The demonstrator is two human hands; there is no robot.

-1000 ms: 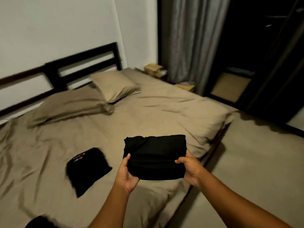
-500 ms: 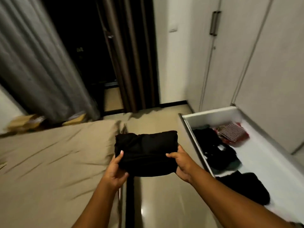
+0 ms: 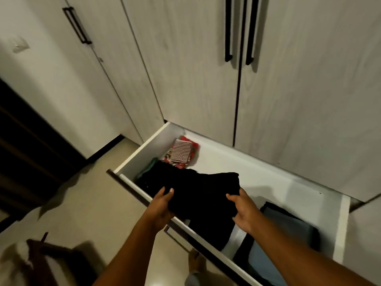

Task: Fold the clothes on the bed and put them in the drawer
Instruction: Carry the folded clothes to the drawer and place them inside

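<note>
A folded black garment (image 3: 203, 193) hangs over the open white drawer (image 3: 274, 178) at the foot of the wardrobe. My left hand (image 3: 161, 205) grips its left edge, thumb on top. Its right edge is held by my right hand (image 3: 243, 211), fingers curled round the cloth. Below the garment, other dark clothes (image 3: 156, 178) lie in the drawer, and I cannot tell whether the garment touches them.
A striped red-and-white folded cloth (image 3: 181, 151) lies at the drawer's far left. Blue-grey folded clothes (image 3: 276, 240) fill its near right. Wardrobe doors with black handles (image 3: 228, 29) rise behind. Beige floor (image 3: 82, 203) lies to the left, and a bed corner (image 3: 31, 263) shows at bottom left.
I have turned from the bed to the wardrobe. The black garment, held in both hands throughout, has travelled from above the bed to above the open drawer.
</note>
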